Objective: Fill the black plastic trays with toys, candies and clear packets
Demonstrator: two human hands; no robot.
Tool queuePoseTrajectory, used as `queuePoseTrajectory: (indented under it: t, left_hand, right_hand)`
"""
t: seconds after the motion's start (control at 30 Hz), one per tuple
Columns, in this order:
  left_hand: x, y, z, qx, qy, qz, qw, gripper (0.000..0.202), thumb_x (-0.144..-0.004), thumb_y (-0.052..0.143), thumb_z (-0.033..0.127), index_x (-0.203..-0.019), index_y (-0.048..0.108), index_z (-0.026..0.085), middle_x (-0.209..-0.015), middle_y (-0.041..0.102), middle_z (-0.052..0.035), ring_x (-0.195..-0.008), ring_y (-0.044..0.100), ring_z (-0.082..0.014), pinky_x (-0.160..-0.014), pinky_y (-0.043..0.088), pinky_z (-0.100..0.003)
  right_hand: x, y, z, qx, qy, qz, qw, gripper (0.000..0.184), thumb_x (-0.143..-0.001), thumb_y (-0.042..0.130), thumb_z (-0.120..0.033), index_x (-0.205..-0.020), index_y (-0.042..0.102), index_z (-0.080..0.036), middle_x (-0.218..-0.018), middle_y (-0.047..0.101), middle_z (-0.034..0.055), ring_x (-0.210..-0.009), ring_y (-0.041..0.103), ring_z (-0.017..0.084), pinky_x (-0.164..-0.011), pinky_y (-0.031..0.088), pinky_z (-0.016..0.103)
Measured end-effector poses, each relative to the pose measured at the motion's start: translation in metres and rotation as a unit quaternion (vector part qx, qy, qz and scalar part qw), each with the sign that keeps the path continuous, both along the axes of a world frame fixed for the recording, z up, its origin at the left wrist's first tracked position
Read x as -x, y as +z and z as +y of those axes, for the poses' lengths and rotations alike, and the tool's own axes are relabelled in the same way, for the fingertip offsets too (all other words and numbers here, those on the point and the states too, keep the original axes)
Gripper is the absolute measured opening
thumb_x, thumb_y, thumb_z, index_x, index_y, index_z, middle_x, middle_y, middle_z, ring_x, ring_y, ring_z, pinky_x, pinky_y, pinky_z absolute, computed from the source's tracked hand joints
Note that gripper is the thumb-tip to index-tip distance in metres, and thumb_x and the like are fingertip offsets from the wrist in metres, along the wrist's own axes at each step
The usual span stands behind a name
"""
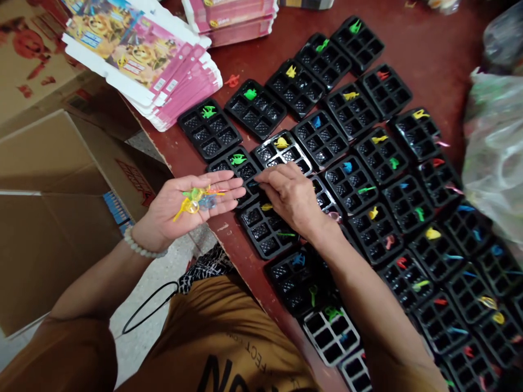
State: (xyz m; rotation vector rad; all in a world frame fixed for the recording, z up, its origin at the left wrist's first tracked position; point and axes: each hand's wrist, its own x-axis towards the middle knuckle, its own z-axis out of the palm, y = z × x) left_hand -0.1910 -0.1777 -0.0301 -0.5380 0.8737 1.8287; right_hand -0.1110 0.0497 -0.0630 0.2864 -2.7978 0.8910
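My left hand (192,204) is held palm up with its fingers stretched out, carrying several small plastic pieces (192,203) in yellow, green, orange and clear blue. Some of these look like little hoops with a handle. My right hand (292,198) has its fingers pinched together over a black compartment tray (223,166). At its fingertips shows a small blue plastic piece (254,183), mostly hidden by the fingers. A green plastic figure (237,159) lies in an upper compartment of that tray. The tray just below (266,247) holds a yellow piece and a green stick-like piece.
Rows of similar black trays (255,128) with small coloured figures cover the red table (188,144). Flattened printed cartons (139,60) lie at the upper left, near a loose red figure (232,80). An open cardboard box (53,163) stands left; a plastic bag (496,147) lies right.
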Motion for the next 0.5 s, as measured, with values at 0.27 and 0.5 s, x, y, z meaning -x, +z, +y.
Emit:
queuePoseTrajectory:
  t: [0.27, 0.5]
  left_hand:
    - [-0.01, -0.013, 0.021, -0.092, -0.016, -0.07, 0.993, 0.059, -0.095, 0.043, 0.015, -0.153, 0.047, 0.002, -0.113, 0.077, -0.0192, -0.101, 0.076, -0.0298, -0.1, 0.058, -0.052]
    - [-0.021, -0.014, 0.043, -0.12, -0.048, -0.113, 0.985, 0.055, -0.094, 0.04, 0.013, -0.146, 0.054, 0.001, -0.109, 0.077, -0.02, -0.098, 0.076, -0.0284, -0.099, 0.058, -0.051]
  right_hand:
    - [-0.022, 0.023, -0.03, -0.013, 0.05, 0.06, 0.997, 0.028, -0.103, 0.056, -0.026, -0.126, 0.07, -0.017, -0.12, 0.073, 0.01, -0.095, 0.061, 0.021, -0.085, 0.051, 0.039]
    - [-0.039, 0.024, -0.019, -0.028, 0.027, 0.066, 0.997, 0.024, -0.104, 0.052, -0.019, -0.12, 0.07, -0.015, -0.107, 0.075, 0.0096, -0.083, 0.058, 0.019, -0.076, 0.052, 0.035]
